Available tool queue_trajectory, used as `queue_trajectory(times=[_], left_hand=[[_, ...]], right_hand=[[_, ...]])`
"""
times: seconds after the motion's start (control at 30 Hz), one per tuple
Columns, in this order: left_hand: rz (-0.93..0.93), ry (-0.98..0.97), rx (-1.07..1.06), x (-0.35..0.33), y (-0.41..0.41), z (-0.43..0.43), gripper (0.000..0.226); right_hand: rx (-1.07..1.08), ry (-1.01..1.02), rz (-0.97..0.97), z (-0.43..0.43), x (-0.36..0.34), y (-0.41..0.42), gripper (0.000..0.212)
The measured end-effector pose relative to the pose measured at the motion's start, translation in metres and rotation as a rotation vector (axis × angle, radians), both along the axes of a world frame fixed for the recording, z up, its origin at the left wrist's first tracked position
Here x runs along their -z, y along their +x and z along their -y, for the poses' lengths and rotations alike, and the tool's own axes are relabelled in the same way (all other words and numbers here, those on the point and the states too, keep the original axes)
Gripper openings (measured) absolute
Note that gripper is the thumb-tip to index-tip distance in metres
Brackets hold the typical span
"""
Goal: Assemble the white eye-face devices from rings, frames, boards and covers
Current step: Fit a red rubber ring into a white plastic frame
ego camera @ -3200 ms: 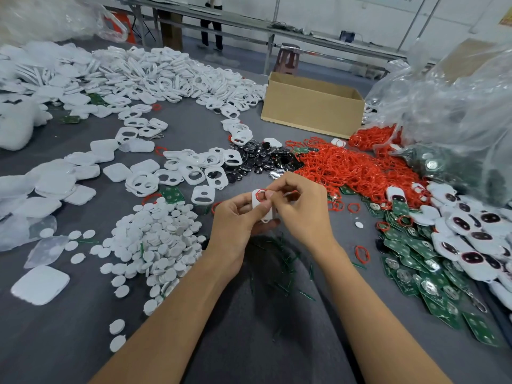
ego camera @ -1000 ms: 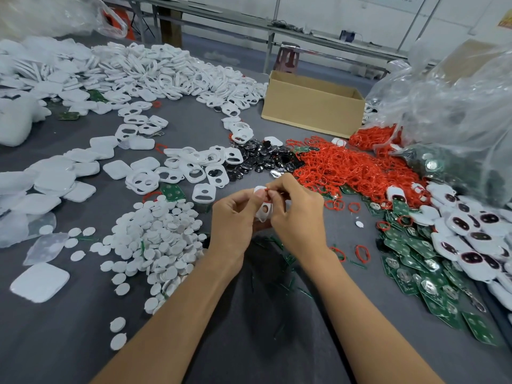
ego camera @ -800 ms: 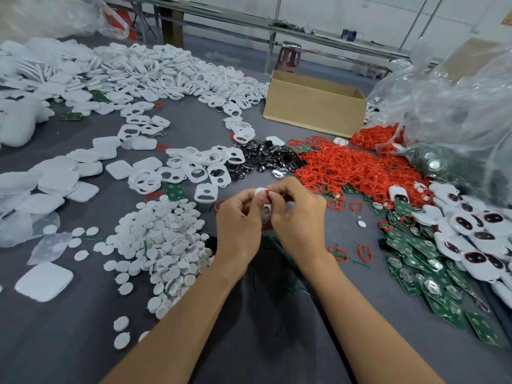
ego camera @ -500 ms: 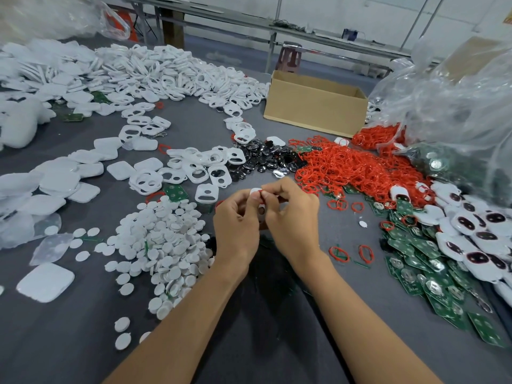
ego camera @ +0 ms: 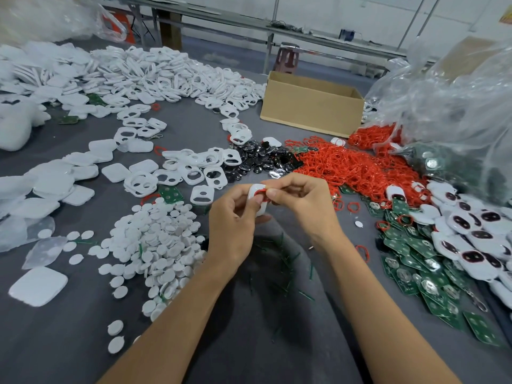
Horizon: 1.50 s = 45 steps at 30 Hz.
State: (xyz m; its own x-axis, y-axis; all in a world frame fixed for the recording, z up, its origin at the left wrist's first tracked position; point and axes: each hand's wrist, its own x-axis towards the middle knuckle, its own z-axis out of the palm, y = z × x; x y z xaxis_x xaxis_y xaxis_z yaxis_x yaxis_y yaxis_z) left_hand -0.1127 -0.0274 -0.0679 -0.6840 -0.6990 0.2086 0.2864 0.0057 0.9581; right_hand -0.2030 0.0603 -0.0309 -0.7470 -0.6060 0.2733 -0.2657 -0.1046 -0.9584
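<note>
My left hand (ego camera: 232, 228) grips a small white frame (ego camera: 256, 189) held upright above the grey table. My right hand (ego camera: 302, 202) pinches a red ring (ego camera: 260, 192) against the frame's top opening. Most of the frame is hidden behind my fingers. A heap of red rings (ego camera: 352, 169) lies to the right, white frames (ego camera: 194, 170) to the left. Green boards (ego camera: 424, 275) and finished white eye-face devices (ego camera: 471, 231) lie at the right edge.
A pile of white round discs (ego camera: 155, 239) sits left of my hands. Black shiny lenses (ego camera: 260, 162) lie beyond them. An open cardboard box (ego camera: 310, 106) stands at the back, clear plastic bags (ego camera: 457, 106) at the right. White covers (ego camera: 38, 284) lie at the left.
Both hands stay together on the frame and ring with small finger shifts; my right fingers now press the ring at the frame's top. The view drifted slightly.
</note>
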Motion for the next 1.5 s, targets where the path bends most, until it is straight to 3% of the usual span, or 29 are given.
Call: queue_trajectory(times=[0.17,0.3,0.67,1.13,1.5], left_hand=[[-0.083,0.165,0.066,-0.003,-0.001,-0.003,0.014],[-0.109,0.321,0.085,-0.003,-0.002,-0.002,0.013],[-0.133,0.239,0.188,-0.001,0.001,-0.003,0.018],[-0.059,0.496,0.148,-0.007,0.000,0.000,0.013],[-0.037,0.416,0.040,-0.008,-0.001,-0.005,0.022]], right_hand=[[0.226,0.015,-0.338,0.007,0.007,0.011,0.013],[0.311,-0.050,-0.265,0.008,0.011,0.011,0.017],[0.332,0.058,-0.501,0.011,0.015,0.013,0.013],[0.371,0.081,-0.547,0.012,0.027,0.015,0.011],[0.416,0.075,-0.755,0.010,0.035,0.014,0.012]])
